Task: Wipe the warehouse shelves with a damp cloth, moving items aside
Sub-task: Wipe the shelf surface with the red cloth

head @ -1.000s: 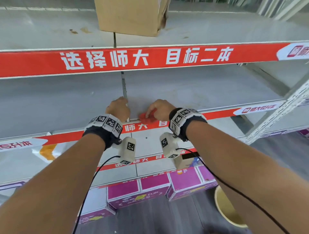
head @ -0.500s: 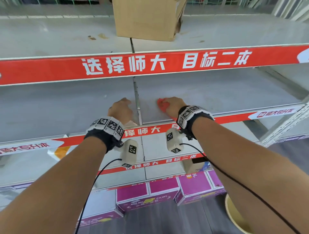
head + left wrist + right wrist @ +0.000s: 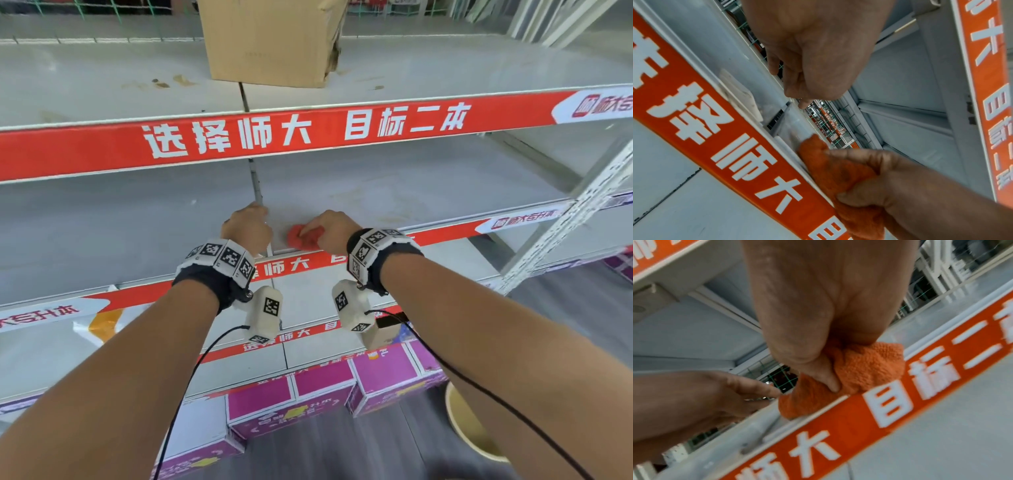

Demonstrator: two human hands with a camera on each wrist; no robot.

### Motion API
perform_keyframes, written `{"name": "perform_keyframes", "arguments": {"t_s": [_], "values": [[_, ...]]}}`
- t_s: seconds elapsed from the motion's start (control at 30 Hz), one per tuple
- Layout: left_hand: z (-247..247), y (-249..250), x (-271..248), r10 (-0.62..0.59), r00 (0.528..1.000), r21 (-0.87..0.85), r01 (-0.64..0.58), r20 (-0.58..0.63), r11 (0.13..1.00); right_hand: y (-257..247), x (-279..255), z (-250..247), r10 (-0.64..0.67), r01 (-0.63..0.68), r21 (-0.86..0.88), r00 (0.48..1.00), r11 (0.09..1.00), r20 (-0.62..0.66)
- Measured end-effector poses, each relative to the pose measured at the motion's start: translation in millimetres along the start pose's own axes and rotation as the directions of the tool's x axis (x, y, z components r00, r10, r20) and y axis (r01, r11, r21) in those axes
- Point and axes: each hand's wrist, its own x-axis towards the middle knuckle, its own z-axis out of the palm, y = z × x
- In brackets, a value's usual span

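Observation:
An orange-red cloth (image 3: 301,237) lies bunched on the grey middle shelf (image 3: 394,192), just behind its red front strip. My right hand (image 3: 310,233) grips it from above; in the right wrist view the thumb and fingers (image 3: 830,369) dig into the cloth (image 3: 865,366). My left hand (image 3: 253,212) sits to the left of the cloth, at the seam between two shelf boards, and holds nothing. In the left wrist view its loosely curled fingers (image 3: 795,91) point down at the shelf, with the cloth (image 3: 838,175) close by. A faint smeared patch shows on the shelf to the right.
A cardboard box (image 3: 274,41) stands on the upper shelf above the hands, with brown stains (image 3: 161,83) to its left. A white perforated post (image 3: 582,219) rises at right. Purple boxes (image 3: 322,387) and a yellow basin (image 3: 469,428) sit on the floor below.
My right hand has rubbed the cloth back from the front lip and forward again near the seam. The left hand has stayed by the seam. My head has tilted up a little.

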Motion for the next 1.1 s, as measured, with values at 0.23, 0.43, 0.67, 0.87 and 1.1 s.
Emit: {"name": "perform_keyframes", "arguments": {"t_s": [0.23, 0.43, 0.67, 0.87, 1.1], "values": [[7, 31, -5, 0.029, 0.998, 0.03, -0.03, 0.062, 0.999, 92, -9, -41, 0.333, -0.372, -0.082, 0.894, 0.925, -0.3], [7, 43, -15, 0.06, 0.997, 0.076, -0.063, 0.044, 0.995, 109, 0, -55, 0.507, -0.541, -0.005, 0.79, 0.841, -0.344], [-2, 34, -21, -0.007, 1.0, 0.024, 0.007, 0.014, 1.0, -1, 21, 6, 0.111, -0.112, 0.035, 0.993, 0.993, 0.027], [5, 46, -16, -0.029, 0.999, 0.039, 0.029, 0.014, 0.999, 38, 16, -8, 0.088, -0.086, 0.046, 0.995, 0.995, -0.04], [41, 116, -4, 0.064, 0.994, 0.055, -0.069, 0.086, 0.996, 142, 20, -44, 0.137, -0.216, -0.272, 0.95, 0.938, -0.282]]}}
